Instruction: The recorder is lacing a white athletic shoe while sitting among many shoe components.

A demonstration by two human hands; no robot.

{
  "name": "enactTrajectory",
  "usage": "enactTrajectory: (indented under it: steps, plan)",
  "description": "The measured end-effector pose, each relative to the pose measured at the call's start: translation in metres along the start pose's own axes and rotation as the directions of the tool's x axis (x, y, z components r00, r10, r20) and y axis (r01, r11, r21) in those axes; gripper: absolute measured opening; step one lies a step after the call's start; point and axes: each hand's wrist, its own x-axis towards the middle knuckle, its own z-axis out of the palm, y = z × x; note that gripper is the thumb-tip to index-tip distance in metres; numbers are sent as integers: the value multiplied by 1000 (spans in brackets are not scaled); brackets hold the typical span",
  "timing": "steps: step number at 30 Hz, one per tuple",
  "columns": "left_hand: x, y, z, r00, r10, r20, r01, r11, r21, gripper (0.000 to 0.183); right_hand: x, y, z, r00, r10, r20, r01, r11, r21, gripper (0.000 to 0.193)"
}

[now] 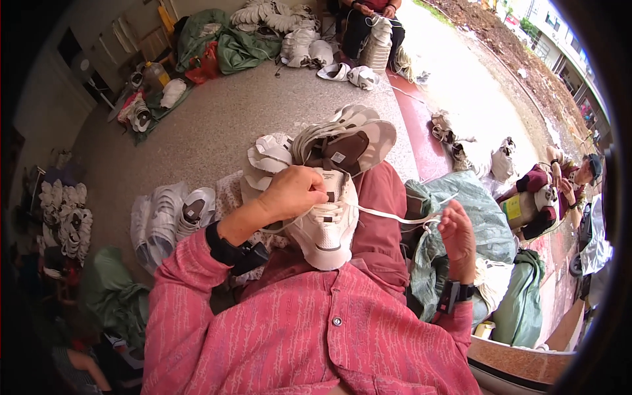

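At the left, plastic-wrapped uppers (168, 210) stand on the floor beside me. My left hand (296, 192) bunches its fingers narrowly at the throat of the white shoe upper (322, 240); I cannot tell whether they close on lace or edge. The upper sits on my lap, toe toward me, just in front of a stack of uppers (336, 141). I judge it light, soft along the sides and firmer at the toe, best steadied by the eyelet edge. The white lace (385, 214) stretches rightward, likely limp and easily twisted, best pinched near its end. My right hand (456, 230) curls loosely beside that end; whether it grips, I cannot tell.
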Motion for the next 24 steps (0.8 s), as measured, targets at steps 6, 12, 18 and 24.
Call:
enactTrajectory:
  steps: [6,12,18,24]
  plan:
    - [-11,-17,8,993,108,-54,-118,962,-248,12,11,18,83,949,280,149,-230,932,-281,19]
    - [-14,-4,21,976,8,-219,-64,966,-249,16,28,41,151,956,151,252,99,643,-759,18]
    - [-17,-7,16,952,148,-266,-164,986,-37,13,44,66,201,736,3,677,675,-78,-733,10]
    - [-17,-8,19,929,261,-262,-239,964,116,9,71,67,200,792,233,565,607,-203,-768,12]
